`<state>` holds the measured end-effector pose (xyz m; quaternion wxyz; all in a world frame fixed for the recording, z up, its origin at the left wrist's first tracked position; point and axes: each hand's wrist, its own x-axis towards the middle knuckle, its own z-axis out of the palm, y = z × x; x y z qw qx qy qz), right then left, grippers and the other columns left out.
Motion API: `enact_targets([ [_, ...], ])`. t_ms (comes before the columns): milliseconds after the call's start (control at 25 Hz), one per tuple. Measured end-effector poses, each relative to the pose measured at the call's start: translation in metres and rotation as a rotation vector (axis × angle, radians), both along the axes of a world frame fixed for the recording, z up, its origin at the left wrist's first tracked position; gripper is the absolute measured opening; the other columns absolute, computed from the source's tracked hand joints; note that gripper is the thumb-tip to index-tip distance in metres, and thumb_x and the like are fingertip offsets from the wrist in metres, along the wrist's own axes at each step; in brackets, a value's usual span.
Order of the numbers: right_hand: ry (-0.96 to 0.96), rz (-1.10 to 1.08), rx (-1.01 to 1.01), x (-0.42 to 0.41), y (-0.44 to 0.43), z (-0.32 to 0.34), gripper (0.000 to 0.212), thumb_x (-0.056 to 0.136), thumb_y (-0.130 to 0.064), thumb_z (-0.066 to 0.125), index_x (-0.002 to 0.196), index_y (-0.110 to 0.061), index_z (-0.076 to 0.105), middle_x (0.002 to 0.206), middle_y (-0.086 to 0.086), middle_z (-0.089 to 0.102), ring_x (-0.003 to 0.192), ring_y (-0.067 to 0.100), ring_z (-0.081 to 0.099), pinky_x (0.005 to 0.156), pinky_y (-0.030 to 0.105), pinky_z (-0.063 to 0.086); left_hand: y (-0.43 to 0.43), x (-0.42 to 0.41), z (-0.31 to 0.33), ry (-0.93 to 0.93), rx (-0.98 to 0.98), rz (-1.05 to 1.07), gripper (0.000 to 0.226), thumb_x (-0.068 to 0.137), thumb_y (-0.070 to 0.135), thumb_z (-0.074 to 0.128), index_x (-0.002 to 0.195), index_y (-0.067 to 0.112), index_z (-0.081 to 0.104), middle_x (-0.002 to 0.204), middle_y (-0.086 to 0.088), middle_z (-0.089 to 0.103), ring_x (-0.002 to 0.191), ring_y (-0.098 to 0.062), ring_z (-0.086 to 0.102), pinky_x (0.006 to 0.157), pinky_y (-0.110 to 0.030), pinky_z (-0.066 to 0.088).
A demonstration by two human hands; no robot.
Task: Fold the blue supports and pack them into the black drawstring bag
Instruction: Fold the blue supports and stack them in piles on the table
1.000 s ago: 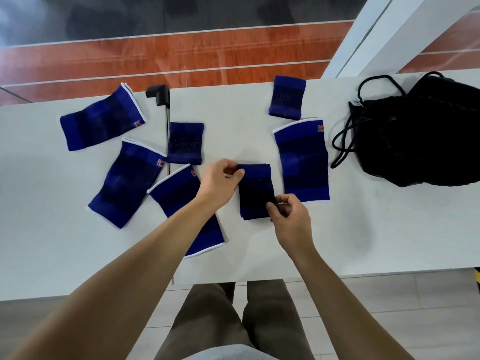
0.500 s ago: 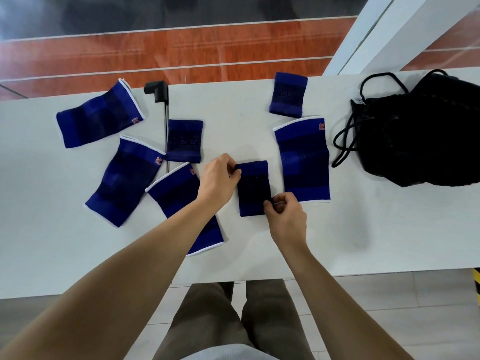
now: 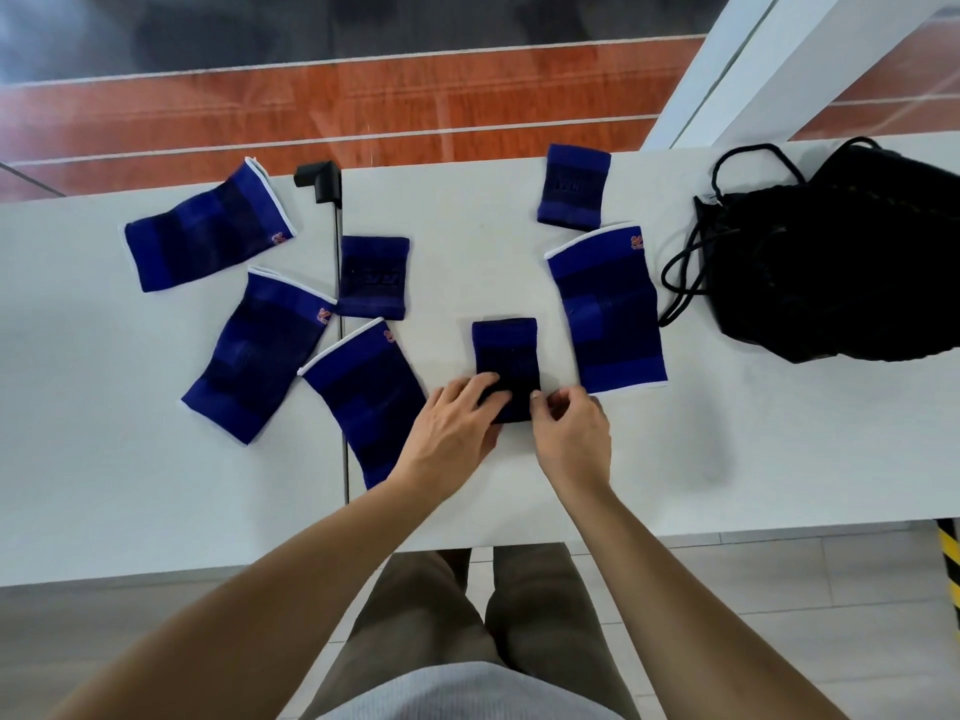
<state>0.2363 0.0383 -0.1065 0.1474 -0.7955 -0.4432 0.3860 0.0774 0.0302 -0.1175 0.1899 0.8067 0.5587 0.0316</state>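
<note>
Several blue supports lie flat on the white table (image 3: pixel 675 459). A small dark blue support (image 3: pixel 506 353) sits at the table's middle. My left hand (image 3: pixel 457 428) pinches its near left corner and my right hand (image 3: pixel 569 433) pinches its near right corner. A long support with white trim (image 3: pixel 605 309) lies just right of it, and another long support (image 3: pixel 363 397) lies left, partly under my left wrist. Two more long supports (image 3: pixel 208 231) (image 3: pixel 260 350) and two small ones (image 3: pixel 373 277) (image 3: pixel 573 187) lie farther back. The black drawstring bag (image 3: pixel 841 262) rests at the far right, cords loose.
A black clamp (image 3: pixel 319 181) grips the table's far edge, with a thin seam running from it toward me. Beyond the table is a glass pane over a red floor. A white pillar (image 3: pixel 727 70) rises at the back right.
My left hand slid from the small support's far left corner down to its near left corner. My right hand stayed at the near right corner.
</note>
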Motion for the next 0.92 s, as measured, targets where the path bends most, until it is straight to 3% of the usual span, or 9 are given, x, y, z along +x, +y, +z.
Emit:
enact_targets([
  [200,0.152,-0.086,-0.09,-0.005,-0.001,0.004,0.016,0.103,-0.032,0.053,0.108,-0.017,0.056,0.102,0.001,0.063,0.081,0.011,0.059,0.063,0.015,0.043,-0.015,-0.001,0.003,0.003,-0.068,0.037,0.052,0.088,0.022,0.072,0.137,0.017,0.056,0.146,-0.008,0.05,0.13,-0.03,0.049,0.108,-0.043,0.044],
  [440,0.431,-0.228,-0.151,-0.002,-0.003,0.01,0.01,0.101,-0.018,0.053,0.109,-0.016,0.058,0.098,0.008,0.066,0.074,0.019,0.063,0.05,0.017,0.048,-0.02,-0.004,0.009,0.006,0.052,0.01,0.038,0.084,0.02,0.075,0.12,0.015,0.063,0.12,-0.005,0.066,0.118,-0.028,0.057,0.101,-0.041,0.044],
  [520,0.376,-0.12,-0.043,0.003,-0.008,0.014,0.011,0.101,-0.016,0.052,0.106,-0.018,0.061,0.095,0.006,0.066,0.072,0.015,0.06,0.054,0.017,0.047,-0.018,-0.005,0.01,-0.056,0.063,0.02,0.029,0.084,0.016,0.075,0.113,0.012,0.067,0.111,-0.005,0.071,0.111,-0.027,0.063,0.097,-0.038,0.046],
  [640,0.2,0.277,0.206,0.022,-0.012,0.011,0.026,0.096,-0.008,0.06,0.116,-0.023,0.061,0.111,-0.003,0.063,0.09,0.012,0.058,0.075,0.021,0.05,-0.012,-0.006,0.022,-0.142,-0.07,0.08,0.025,0.091,0.017,0.068,0.117,0.014,0.066,0.107,-0.003,0.072,0.096,-0.026,0.067,0.09,-0.033,0.046],
  [760,0.148,0.513,0.147,0.033,-0.009,0.004,0.037,0.093,-0.017,0.067,0.127,-0.027,0.059,0.12,-0.01,0.064,0.106,0.014,0.056,0.096,0.033,0.048,-0.003,-0.008,0.033,-0.223,-0.194,0.172,0.026,0.097,0.023,0.062,0.123,0.019,0.063,0.108,0.0,0.07,0.073,-0.018,0.063,0.077,-0.027,0.051],
  [920,0.19,0.459,0.144,0.033,0.005,0.001,0.018,0.098,-0.029,0.062,0.114,-0.023,0.066,0.102,-0.012,0.063,0.09,0.009,0.056,0.081,0.026,0.048,0.007,-0.009,0.035,-0.252,-0.264,0.259,0.026,0.098,0.033,0.058,0.122,0.023,0.058,0.113,0.006,0.063,0.09,-0.018,0.063,0.075,-0.034,0.051],
])
